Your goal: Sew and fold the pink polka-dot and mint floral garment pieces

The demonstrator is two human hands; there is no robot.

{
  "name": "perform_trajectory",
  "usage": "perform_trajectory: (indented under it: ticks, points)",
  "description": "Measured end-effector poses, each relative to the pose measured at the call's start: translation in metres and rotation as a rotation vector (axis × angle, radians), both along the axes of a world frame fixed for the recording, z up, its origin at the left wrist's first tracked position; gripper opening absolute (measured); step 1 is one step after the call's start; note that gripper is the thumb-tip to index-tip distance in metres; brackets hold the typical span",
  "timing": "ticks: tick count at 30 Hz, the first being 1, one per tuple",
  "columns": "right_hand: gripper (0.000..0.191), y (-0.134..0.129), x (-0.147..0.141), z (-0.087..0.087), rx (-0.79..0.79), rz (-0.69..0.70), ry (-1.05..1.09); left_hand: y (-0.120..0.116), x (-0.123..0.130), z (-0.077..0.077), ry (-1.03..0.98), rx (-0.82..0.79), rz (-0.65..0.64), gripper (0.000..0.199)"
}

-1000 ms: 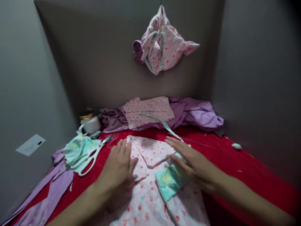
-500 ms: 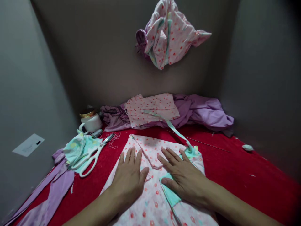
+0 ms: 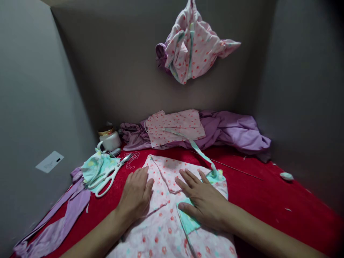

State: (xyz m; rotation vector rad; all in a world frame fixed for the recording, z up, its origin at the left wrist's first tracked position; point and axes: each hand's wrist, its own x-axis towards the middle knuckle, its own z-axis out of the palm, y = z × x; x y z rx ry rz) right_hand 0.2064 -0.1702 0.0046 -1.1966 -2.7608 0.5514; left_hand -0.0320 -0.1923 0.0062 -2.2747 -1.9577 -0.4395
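A pink cloth with red dots lies spread on the red surface in front of me. My left hand rests flat on its left part, fingers together. My right hand lies flat on its middle, fingers spread, over a mint-green patch. A folded pink flap shows between the two hands. A mint-green strip runs from the cloth's far right corner toward the back pile. Neither hand grips anything.
White-handled scissors lie left on mint cloth, beside a white jar with a gold lid. Purple cloth strips trail front left. Pink and purple fabrics are piled at the back wall. A cloth bundle hangs above.
Both hands have slid over the pink cloth, pressing it flat; the left hand has shifted left toward the cloth's edge and the right hand now covers the green patch.
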Motion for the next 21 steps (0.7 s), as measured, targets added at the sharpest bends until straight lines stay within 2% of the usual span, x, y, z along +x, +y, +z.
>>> perform_trajectory:
  ticks: [3,7,15,18,21]
  points:
    - [0.076,0.000,0.001,0.001,-0.020,0.007,0.014,0.003,0.001,0.000,0.101,0.043,0.005,0.043]
    - [0.074,0.002,0.001,0.002,-0.048,-0.011,0.031,0.005,0.007,0.003,0.174,-0.009,0.023,0.042]
    - [0.073,0.004,0.002,-0.002,-0.020,0.000,0.021,0.006,0.011,0.005,0.237,-0.022,0.055,0.044]
    - [0.074,0.004,0.002,-0.003,-0.009,0.011,0.012,0.003,0.012,0.008,0.202,-0.032,0.065,0.043]
    - [0.074,0.004,0.001,-0.003,0.028,0.023,0.013,0.001,0.009,0.012,0.002,-0.062,0.090,0.040]
